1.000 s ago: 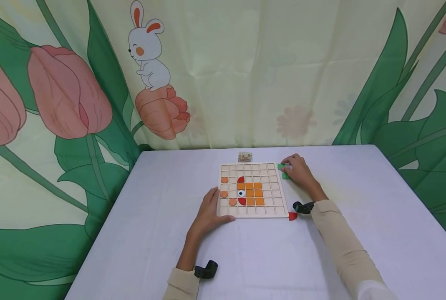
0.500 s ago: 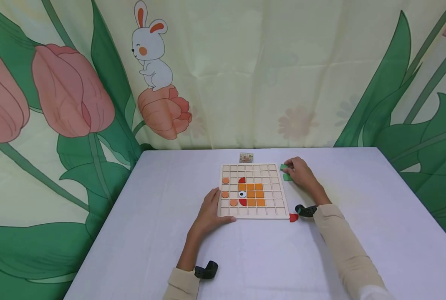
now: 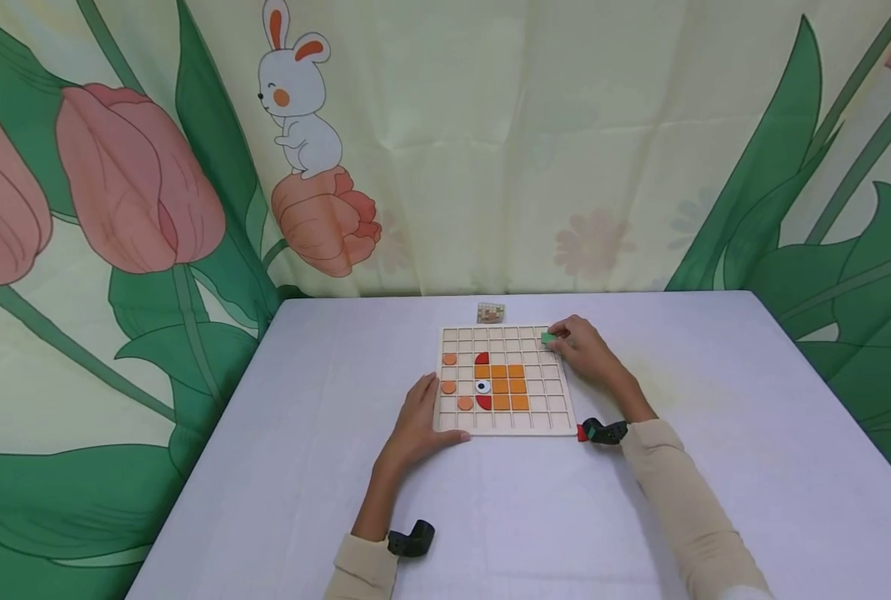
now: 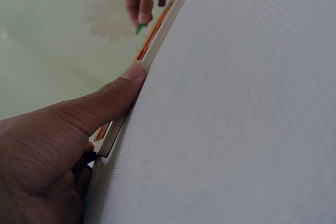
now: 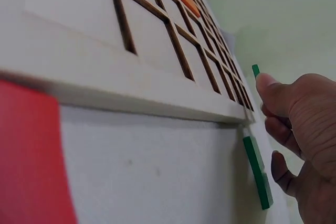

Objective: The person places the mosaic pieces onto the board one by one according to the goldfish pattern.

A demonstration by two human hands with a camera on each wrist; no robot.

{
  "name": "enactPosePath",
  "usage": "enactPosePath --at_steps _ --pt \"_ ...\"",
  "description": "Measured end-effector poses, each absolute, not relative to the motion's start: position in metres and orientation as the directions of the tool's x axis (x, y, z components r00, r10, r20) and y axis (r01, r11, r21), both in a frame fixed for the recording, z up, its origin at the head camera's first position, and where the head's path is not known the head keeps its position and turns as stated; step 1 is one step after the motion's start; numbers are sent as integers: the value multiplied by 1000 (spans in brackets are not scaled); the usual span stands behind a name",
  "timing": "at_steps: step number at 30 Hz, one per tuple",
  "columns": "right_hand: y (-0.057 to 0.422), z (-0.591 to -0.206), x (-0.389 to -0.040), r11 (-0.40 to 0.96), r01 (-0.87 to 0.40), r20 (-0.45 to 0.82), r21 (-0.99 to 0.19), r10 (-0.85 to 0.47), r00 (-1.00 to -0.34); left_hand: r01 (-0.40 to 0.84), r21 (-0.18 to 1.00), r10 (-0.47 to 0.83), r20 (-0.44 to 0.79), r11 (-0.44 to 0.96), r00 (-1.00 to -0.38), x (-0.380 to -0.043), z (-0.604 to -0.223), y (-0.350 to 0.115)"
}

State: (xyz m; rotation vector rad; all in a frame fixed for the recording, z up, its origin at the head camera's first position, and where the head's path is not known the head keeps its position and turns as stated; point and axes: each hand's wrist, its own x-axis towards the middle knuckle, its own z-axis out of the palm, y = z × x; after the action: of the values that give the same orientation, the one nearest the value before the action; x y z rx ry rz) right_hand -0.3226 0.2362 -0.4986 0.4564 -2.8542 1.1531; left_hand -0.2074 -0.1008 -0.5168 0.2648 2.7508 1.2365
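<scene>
A pale wooden grid board (image 3: 546, 400) lies on the table, with orange square tiles (image 3: 508, 387), orange discs (image 3: 448, 387), red rounded pieces (image 3: 483, 402) and an eye piece (image 3: 483, 387) in its cells. My left hand (image 3: 415, 417) holds its near left corner, thumb (image 4: 118, 95) along the front edge. My right hand (image 3: 588, 354) pinches a small green tile (image 3: 548, 338) over the far right cells; the right wrist view shows this tile (image 5: 255, 70) on edge. Below that hand, more green tiles (image 5: 257, 171) lie beside the board, hidden in the head view.
A small patterned piece (image 3: 490, 313) lies behind the board. One red piece (image 3: 582, 433) sits at the near right corner, partly covered by the right wrist camera (image 3: 604, 432). A printed curtain (image 3: 453, 167) hangs behind the white-covered table (image 3: 302, 375).
My right hand has picked up a green tile from the table beside the board and moved left with it, over the board's far right cells. The left hand stays at the corner.
</scene>
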Motion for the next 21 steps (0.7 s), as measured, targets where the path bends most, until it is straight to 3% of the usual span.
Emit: enactPosePath --at_steps 5,14,21 --pt "224 -495 -318 677 -342 148 -652 -329 -933 104 754 199 -35 649 -979 -208 -517 -101" --pt "209 -493 -312 722 -297 60 -624 -335 -940 108 754 199 -31 648 -980 -206 -516 -101" --pt "208 -497 -313 735 -306 83 -605 -325 -942 103 747 197 -38 657 -980 -207 -515 -101"
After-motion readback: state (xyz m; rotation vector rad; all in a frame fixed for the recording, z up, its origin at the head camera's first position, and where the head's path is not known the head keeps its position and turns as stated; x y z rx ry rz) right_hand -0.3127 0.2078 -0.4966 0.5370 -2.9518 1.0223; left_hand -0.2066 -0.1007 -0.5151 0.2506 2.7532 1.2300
